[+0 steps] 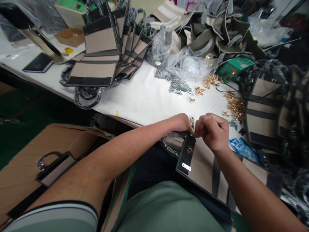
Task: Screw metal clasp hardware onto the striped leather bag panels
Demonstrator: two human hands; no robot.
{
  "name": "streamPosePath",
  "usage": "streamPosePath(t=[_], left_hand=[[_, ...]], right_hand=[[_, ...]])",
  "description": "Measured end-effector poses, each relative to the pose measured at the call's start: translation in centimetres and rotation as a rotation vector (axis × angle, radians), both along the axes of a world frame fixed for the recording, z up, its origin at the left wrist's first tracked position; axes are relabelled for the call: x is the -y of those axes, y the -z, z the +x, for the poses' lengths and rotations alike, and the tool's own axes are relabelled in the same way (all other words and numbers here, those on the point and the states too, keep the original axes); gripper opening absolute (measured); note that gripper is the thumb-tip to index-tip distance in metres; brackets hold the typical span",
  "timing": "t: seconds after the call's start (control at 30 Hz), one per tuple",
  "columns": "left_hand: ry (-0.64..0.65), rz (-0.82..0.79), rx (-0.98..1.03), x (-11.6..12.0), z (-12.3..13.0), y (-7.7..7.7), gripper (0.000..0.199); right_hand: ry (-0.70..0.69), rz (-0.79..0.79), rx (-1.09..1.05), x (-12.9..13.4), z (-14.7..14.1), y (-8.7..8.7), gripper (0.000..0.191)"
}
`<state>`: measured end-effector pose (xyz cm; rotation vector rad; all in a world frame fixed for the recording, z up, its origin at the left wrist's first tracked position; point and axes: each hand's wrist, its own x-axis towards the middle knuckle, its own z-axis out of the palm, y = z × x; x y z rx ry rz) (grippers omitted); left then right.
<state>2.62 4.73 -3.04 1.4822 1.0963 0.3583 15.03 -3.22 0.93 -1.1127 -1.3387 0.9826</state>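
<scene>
A beige and black bag panel slants across my lap and up against the table's front edge. Along its black end strip are a metal fitting and a small white rectangle. My left hand is closed at the upper corner of this strip, fingertips pressed on it. Just beyond the fingertips shows a gold-coloured metal clasp. My right hand is curled into a fist directly beside the left fingertips, over the panel's upper edge. Whatever lies inside its fingers is hidden.
Gold-coloured small metal parts and thin silver plates lie on the white table. Stacked bag panels stand left, more panels right. A green box with a red light sits behind. A cardboard box is lower left.
</scene>
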Motion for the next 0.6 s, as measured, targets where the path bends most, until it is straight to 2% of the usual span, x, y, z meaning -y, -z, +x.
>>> streamPosePath(t=[0.1,0.17,0.23,0.37,0.53,0.6], left_hand=[[0.150,-0.002,-0.088,0.1,-0.5,0.5,0.023],[0.185,0.011,-0.113,0.1,-0.5,0.7,0.019],[0.200,0.023,-0.126,0.0,-0.5,0.8,0.017],[0.212,0.026,-0.149,0.0,-0.5,0.5,0.019],[0.192,0.022,-0.124,0.2,-0.5,0.3,0.021],[0.186,0.026,-0.125,0.2,-0.5,0.3,0.021]], right_hand=[[0.029,0.085,-0.261,0.5,0.6,-0.3,0.039],[0.045,0.151,-0.331,0.6,0.4,-0.7,0.037],[0.076,0.173,-0.315,0.6,0.1,-0.7,0.039],[0.100,0.107,-0.202,0.4,0.2,0.1,0.045],[0.100,0.160,-0.253,0.5,0.9,0.4,0.041],[0.106,0.136,-0.243,0.6,0.9,0.5,0.041]])
